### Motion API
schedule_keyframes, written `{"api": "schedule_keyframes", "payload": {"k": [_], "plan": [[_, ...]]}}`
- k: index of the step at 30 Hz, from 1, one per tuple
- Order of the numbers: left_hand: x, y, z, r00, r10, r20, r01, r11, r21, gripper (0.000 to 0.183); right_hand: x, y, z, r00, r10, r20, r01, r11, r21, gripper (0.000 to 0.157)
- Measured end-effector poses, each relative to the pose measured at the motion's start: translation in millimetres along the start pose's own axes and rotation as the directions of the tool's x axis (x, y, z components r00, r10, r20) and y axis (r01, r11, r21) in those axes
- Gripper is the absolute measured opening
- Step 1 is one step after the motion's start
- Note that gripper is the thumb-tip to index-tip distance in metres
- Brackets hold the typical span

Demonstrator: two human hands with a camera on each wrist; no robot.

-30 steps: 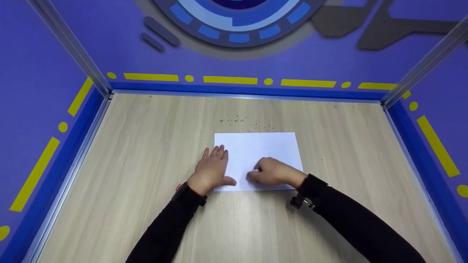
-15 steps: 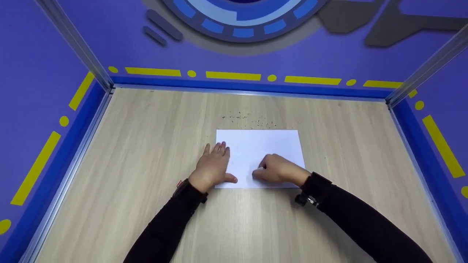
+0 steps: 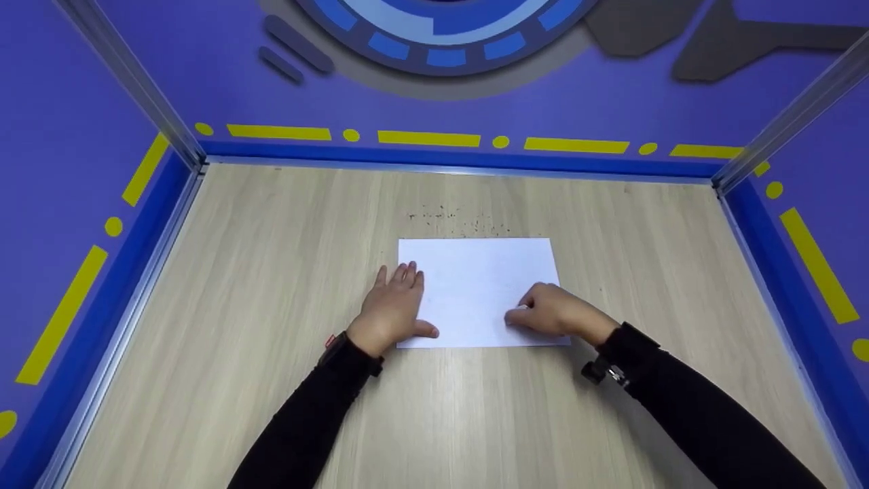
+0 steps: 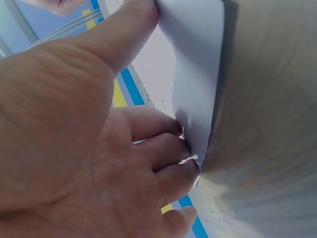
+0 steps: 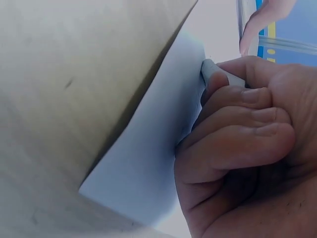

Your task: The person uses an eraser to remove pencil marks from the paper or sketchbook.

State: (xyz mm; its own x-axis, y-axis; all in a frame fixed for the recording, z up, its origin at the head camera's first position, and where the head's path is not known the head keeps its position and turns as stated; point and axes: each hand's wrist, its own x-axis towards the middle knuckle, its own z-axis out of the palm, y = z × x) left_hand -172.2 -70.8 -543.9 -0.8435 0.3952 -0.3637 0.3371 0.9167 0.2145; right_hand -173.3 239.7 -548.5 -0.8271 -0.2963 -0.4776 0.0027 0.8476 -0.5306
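A white sheet of paper (image 3: 472, 278) lies on the wooden table. My left hand (image 3: 392, 309) rests on its left side, fingers extended and thumb spread at the lower left. In the left wrist view, those fingertips are at the edge of the paper (image 4: 198, 54). Over the lower right part of the sheet, my right hand (image 3: 553, 312) pinches a small white eraser. Seen from the right wrist, one end of the eraser (image 5: 211, 68) sticks out between thumb and fingers, right at the paper (image 5: 153, 129); the curled fingers hide the rest.
Dark crumbs (image 3: 441, 215) are scattered on the table (image 3: 292, 272) just beyond the sheet's far edge. Blue-purple panels (image 3: 434, 102) with metal rails enclose the table at the back and both sides.
My right hand has slid rightward across the paper with the eraser in its fingers. The left hand stays in place on the sheet, and the head view has shifted slightly.
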Motion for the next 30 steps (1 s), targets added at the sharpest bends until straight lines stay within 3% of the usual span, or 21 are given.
{"api": "schedule_keyframes", "payload": {"k": [7,12,18,23,30], "plan": [[0.0,0.9,-0.9,1.0,-0.002,-0.007,0.002,1.0,0.008,0.121,-0.8,-5.2,0.3,1.0,-0.001,0.005,0.001,1.0,-0.027,0.052],[-0.4,1.3,-0.1,1.0,0.002,-0.008,-0.002,1.0,0.006,0.121,1.7,-15.9,7.2,0.999,-0.001,0.054,0.0,1.0,0.02,0.056],[-0.3,-0.4,0.2,1.0,0.0,-0.004,0.0,1.0,0.001,0.121,8.6,-41.0,26.5,0.993,-0.108,0.046,0.107,0.994,0.027,0.053],[0.2,0.3,2.6,1.0,0.001,-0.008,-0.001,1.0,0.005,0.121,17.9,-61.2,38.6,0.982,-0.165,0.091,0.166,0.986,0.003,0.052],[-0.3,1.3,0.1,1.0,0.002,-0.025,-0.001,1.0,0.015,0.121,25.7,-72.1,42.6,0.992,-0.098,0.079,0.099,0.995,-0.007,0.048]]}}
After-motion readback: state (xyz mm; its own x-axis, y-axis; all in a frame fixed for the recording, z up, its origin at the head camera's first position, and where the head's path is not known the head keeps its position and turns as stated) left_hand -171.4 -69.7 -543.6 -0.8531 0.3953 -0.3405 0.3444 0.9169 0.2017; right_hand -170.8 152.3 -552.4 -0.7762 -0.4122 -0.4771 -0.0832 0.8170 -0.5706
